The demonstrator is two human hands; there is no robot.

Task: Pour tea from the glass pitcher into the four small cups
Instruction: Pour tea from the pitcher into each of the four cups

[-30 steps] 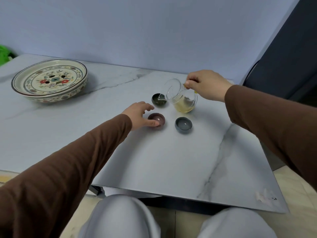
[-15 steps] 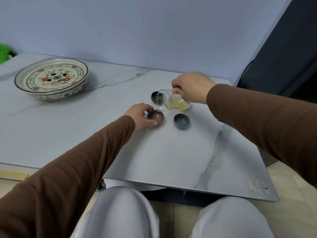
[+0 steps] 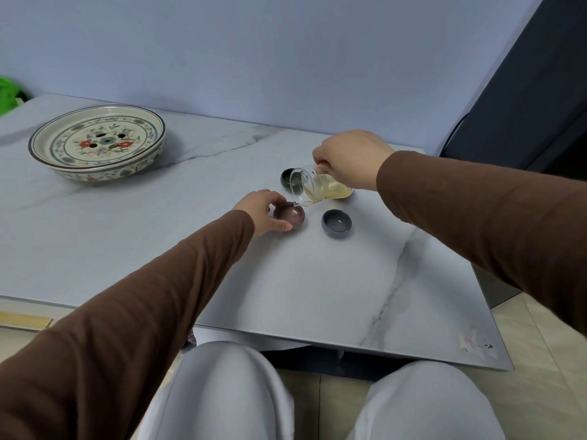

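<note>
My right hand [image 3: 351, 158] grips the glass pitcher [image 3: 317, 186] by its handle and holds it tipped far to the left. Pale yellow tea lies in its body, and its spout sits just over the rim of the maroon cup [image 3: 289, 215]. My left hand [image 3: 263, 212] holds that maroon cup from the left, thumb and fingers around its side. A grey-blue cup [image 3: 336, 223] stands to the right of it. A dark green cup [image 3: 286, 177] shows behind the pitcher, partly hidden by the glass. I see only three cups.
A large floral ceramic plate [image 3: 95, 144] stands at the back left of the marble table [image 3: 158, 249]. A dark panel [image 3: 533, 106] rises at the right. My knees [image 3: 228, 392] sit below the table's near edge.
The pitcher moved from the dark green cup toward me and tipped further, its spout now at the maroon cup. My left hand stayed on the maroon cup.
</note>
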